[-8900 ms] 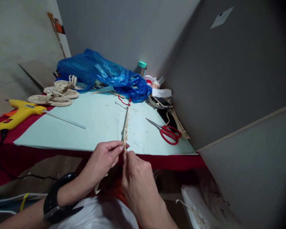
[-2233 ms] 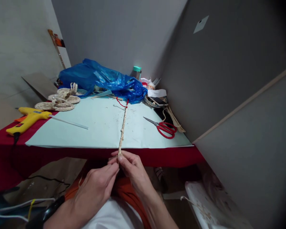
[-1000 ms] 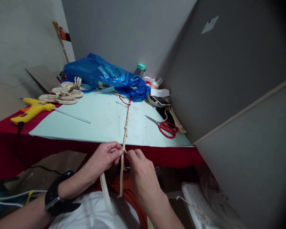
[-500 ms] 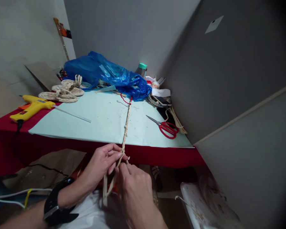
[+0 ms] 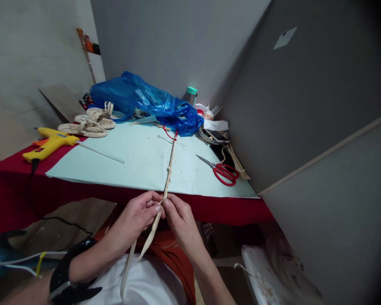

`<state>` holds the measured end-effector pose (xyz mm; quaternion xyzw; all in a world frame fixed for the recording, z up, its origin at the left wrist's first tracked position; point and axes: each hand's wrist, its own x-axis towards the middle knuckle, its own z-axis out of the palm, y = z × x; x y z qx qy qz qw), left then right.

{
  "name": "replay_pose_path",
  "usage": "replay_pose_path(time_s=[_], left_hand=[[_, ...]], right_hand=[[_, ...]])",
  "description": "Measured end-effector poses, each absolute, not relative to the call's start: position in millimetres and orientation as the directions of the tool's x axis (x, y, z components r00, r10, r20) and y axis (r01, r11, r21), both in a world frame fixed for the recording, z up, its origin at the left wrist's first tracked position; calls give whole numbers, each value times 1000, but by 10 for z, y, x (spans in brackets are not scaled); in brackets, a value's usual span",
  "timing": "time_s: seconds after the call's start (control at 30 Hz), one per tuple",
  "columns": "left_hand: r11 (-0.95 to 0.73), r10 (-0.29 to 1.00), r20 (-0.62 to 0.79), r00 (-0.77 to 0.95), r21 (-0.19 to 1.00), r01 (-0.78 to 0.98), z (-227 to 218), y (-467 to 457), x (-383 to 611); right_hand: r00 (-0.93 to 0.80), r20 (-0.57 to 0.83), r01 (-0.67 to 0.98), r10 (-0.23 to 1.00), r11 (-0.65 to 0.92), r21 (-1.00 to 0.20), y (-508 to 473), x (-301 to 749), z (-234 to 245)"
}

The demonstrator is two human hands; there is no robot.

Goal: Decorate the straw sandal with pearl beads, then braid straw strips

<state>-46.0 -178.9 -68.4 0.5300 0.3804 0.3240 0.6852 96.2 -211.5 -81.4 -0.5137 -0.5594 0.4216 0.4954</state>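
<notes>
A thin braided straw cord [image 5: 169, 167] runs taut from a red thread [image 5: 170, 136] at the far side of the pale green sheet [image 5: 139, 163] down to my hands at the table's near edge. My left hand [image 5: 136, 219], with a black watch on the wrist, pinches the braid's near end. My right hand [image 5: 179, 218] pinches the same spot from the right. Loose flat straw strips [image 5: 146, 245] hang from the pinch over my lap.
Red-handled scissors [image 5: 220, 170] lie right of the braid. A yellow glue gun [image 5: 49, 145] and coiled straw pieces [image 5: 89, 123] sit at the left. A blue plastic bag [image 5: 144, 101] and a teal-capped bottle [image 5: 190, 94] stand at the back. A grey wall closes the right side.
Over the last second my hands kept working the strips at the braid's end; my right hand dropped lower, then came back up to the pinch. The loose strips shifted in my lap.
</notes>
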Motion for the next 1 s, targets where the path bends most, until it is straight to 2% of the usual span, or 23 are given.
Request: replay_pose_path(time_s=[0.1, 0.2, 0.27, 0.37, 0.43, 0.57, 0.67, 0.73, 0.83, 0.9, 0.97, 1.0], left_hand=[[17, 863, -91, 497, 988, 153, -657, -1779, -505], [-165, 877, -44, 479, 907, 387, -571, -1776, -562], [-221, 870, -38, 491, 861, 458, -512, -1797, -586], [-333, 873, 47, 486, 785, 522, -499, -1877, -581], [-457, 854, 183, 487, 711, 534, -561, -1949, -554], [-733, 675, 474, 565, 512, 447, -753, -2060, -496], [-834, 550, 508, 663, 366, 413, -792, -2065, -504], [-826, 559, 482, 675, 400, 398, -736, -2016, -537], [-663, 733, 404, 547, 604, 441, -603, -1871, -576], [-451, 841, 216, 496, 786, 423, -542, -1758, -565], [-242, 842, 18, 540, 906, 347, -521, -1666, -527], [-174, 822, -36, 568, 935, 310, -522, -1633, -502]], right_hand=[[36, 123, 171, 992, 115, -978, -2129, 1003, -817], [123, 113, 187, 986, 89, -978, -2149, 1008, -842], [154, 99, 165, 983, 74, -984, -2153, 990, -865], [170, 80, 88, 982, 65, -994, -2147, 966, -884], [171, 50, 21, 984, 47, -999, -2144, 963, -886], [43, -38, -232, 998, -27, -972, -2159, 979, -904], [17, -81, -340, 997, -70, -938, -2188, 996, -936], [35, -89, -342, 995, -72, -937, -2209, 1009, -947], [20, -66, -311, 998, -57, -949, -2231, 1023, -925], [-7, -37, -281, 999, -37, -959, -2238, 1028, -891], [-25, -7, -244, 1000, -12, -970, -2243, 1033, -854], [-30, 9, -223, 1000, 2, -975, -2246, 1036, -836]])
